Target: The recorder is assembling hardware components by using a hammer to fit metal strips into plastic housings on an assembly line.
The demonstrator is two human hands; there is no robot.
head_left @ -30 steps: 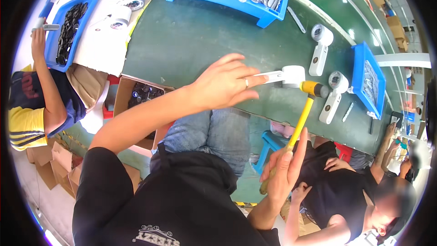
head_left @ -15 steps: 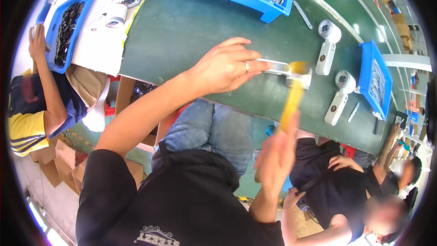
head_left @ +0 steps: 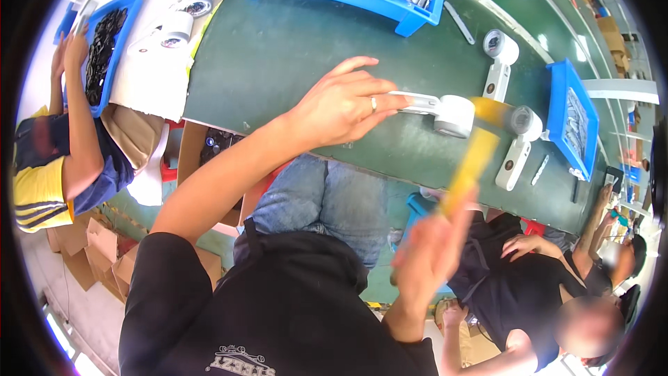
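The white device [head_left: 442, 113] is over the front part of the green counter [head_left: 278, 49], its handle toward the left hand [head_left: 348, 103] and its round head toward the right. The left fingers are closed on the handle's far end, with the round head clear of them. The right hand [head_left: 431, 244] has its fingers wrapped around the yellow hammer [head_left: 473, 163]; motion blur leaves it uncertain whether the hammer's head touches the device or stands just beside it. In this inspector's judgement, the left grip should stay firm and well back, since a loosely held handle may twist under a blow. Taps should be short and land square on the round head, as a glancing one could mark the casing. Swing should also be limited toward the nearer upright device [head_left: 518, 143] standing just beyond the hammer.
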